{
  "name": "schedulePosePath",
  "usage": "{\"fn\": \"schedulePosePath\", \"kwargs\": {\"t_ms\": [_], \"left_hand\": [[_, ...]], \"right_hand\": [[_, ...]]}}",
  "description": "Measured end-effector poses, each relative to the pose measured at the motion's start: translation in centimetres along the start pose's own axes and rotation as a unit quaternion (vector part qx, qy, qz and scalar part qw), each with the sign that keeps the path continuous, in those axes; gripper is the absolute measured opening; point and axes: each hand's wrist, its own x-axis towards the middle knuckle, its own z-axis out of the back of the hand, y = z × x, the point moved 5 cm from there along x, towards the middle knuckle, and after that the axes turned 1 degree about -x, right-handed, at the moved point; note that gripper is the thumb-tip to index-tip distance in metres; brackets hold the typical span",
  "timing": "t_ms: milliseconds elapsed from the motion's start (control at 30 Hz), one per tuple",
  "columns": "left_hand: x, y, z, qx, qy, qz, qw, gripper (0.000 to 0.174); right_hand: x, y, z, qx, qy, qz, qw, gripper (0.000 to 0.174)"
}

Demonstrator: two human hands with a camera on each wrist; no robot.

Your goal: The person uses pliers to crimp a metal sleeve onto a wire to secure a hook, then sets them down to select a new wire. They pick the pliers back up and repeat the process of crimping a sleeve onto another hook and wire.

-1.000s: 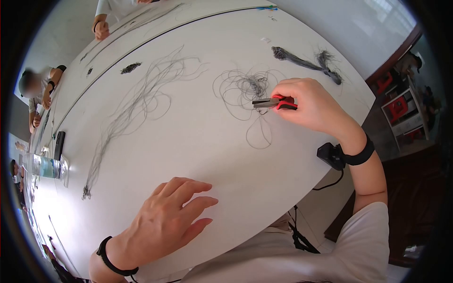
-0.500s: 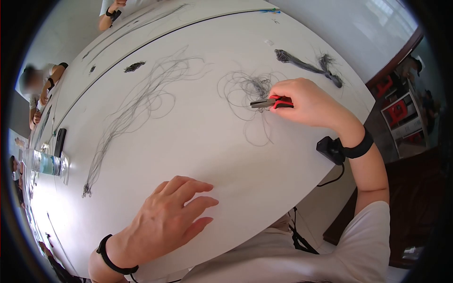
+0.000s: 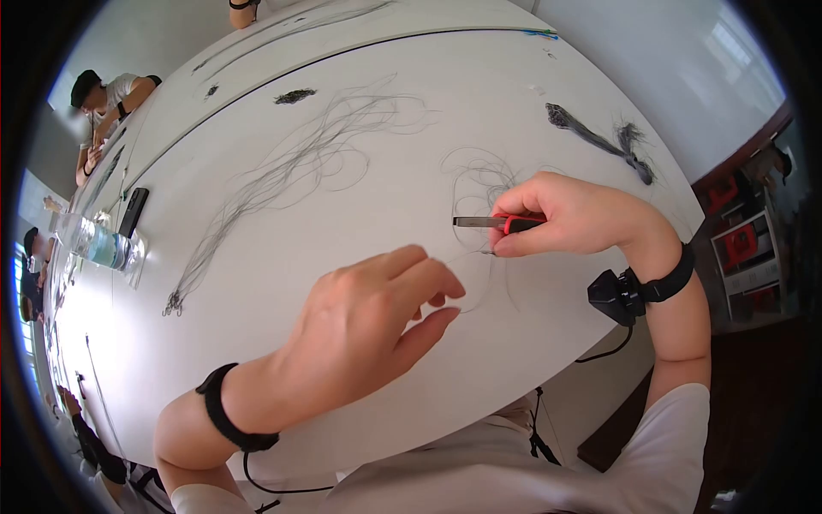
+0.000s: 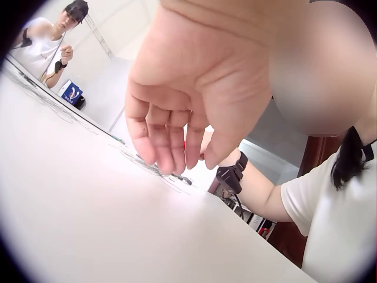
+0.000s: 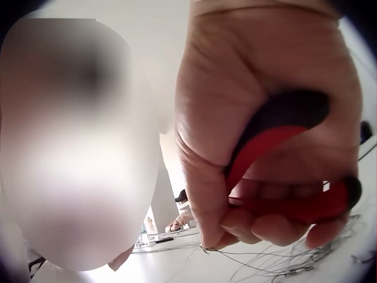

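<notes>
Red-and-black pliers (image 3: 521,224) are clamped in the right hand (image 3: 575,218), right of the desk's (image 3: 265,283) middle, just beside a tangle of dark strands (image 3: 495,176). The left hand (image 3: 364,317) hangs near, thumb and fingers apart, holding nothing visible. Loose loops around the pliers could snag or knot if pulled sideways. Open room lies left, toward the long strands (image 3: 229,212); the near edge runs beneath the right forearm (image 3: 681,330).
</notes>
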Motion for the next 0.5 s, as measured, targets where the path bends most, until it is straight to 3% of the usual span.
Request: {"fn": "schedulePosePath", "kwargs": {"t_ms": [233,500], "left_hand": [[1.8,2.6,-0.6,0.006,-0.058,0.046,0.997,0.014],[2.1,3.0,-0.6,-0.022,-0.054,0.08,0.995,0.012]], "right_hand": [[1.0,1.1,-0.8,0.021,0.003,-0.033,0.999,0.02],[1.3,0.6,-1.0,0.056,0.001,-0.03,0.998,0.022]]}}
